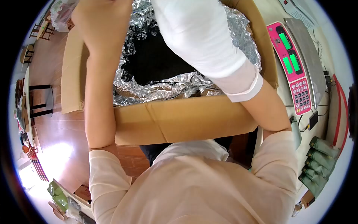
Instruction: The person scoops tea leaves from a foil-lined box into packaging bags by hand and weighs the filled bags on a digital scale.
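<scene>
The back of my left hand [99, 16] shows at the top edge, above the left side of an open cardboard box [182, 119]; its fingers are cut off by the frame. A loose white cover [201, 37] wraps my right forearm and reaches over the box to the top edge, where no fingers of my right hand show. Crumpled silver foil [160, 87] lines the box. Inside the foil lies a dark black mass [156, 59], partly hidden by the white cover.
Right of the box are a pink scale [291, 67] with lit green displays and its metal plate [305, 56]. Green pouches [317, 164] stand at the lower right, near a small black device [313, 120] with cables. Chairs and a table [28, 104] are on the left.
</scene>
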{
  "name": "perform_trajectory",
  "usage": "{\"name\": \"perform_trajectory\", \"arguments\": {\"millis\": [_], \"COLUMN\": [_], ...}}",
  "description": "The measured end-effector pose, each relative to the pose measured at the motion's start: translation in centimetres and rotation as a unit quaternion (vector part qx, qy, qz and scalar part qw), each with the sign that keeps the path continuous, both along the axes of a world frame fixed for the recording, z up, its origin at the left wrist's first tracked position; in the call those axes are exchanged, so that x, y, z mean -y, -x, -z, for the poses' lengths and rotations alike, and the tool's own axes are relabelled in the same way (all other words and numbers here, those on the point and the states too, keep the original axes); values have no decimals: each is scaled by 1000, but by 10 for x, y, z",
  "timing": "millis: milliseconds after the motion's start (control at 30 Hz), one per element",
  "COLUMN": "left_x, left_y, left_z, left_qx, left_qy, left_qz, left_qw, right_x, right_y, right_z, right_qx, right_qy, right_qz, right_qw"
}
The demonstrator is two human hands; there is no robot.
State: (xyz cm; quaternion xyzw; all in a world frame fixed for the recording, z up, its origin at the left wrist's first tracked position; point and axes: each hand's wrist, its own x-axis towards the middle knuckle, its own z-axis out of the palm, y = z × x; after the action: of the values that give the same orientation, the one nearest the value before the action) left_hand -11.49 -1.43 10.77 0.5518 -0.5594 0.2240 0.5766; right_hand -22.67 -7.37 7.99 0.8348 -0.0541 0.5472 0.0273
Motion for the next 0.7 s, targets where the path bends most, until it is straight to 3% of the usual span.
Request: {"name": "perform_trajectory", "arguments": {"millis": [67,100,133,233,267,300,333,367,400,433,467,533,667,700], "left_x": [1,8,9,11,10,8,5,5,5,9,12,7,-10,-5], "left_y": [9,8,11,19,28,34,39,37,35,25,32,43,68,74], "left_z": [-3,2,0,-6,-9,-11,-13,-10,-7,5,1,3,15,22], "left_qx": [-9,-52,10,149,145,136,121,107,92,93,96,149,242,210], "left_qy": [-17,31,47,90,96,97,88,71,53,18,84,35,-78,-76], "left_qz": [11,107,83,54,49,44,35,19,3,-6,-31,32,107,122], "left_qw": [1000,992,995,983,984,985,988,992,994,996,991,988,961,967], "right_x": [-10,-1,7,17,17,17,14,14,10,12,14,20,26,28], "right_y": [12,14,11,9,13,11,8,11,19,18,16,34,45,47], "right_z": [-12,-5,-1,4,5,11,11,7,0,-3,-7,6,-4,-7], "right_qx": [-86,-85,-31,103,98,100,142,132,79,73,79,-40,-25,-18], "right_qy": [-94,-90,-20,-71,-193,-358,-510,-504,-403,-306,-208,-173,-189,-194], "right_qz": [63,59,43,-167,-226,-338,-424,-432,-255,-173,-77,-1,18,22], "right_qw": [990,991,998,978,950,865,735,736,875,933,972,984,982,981]}}
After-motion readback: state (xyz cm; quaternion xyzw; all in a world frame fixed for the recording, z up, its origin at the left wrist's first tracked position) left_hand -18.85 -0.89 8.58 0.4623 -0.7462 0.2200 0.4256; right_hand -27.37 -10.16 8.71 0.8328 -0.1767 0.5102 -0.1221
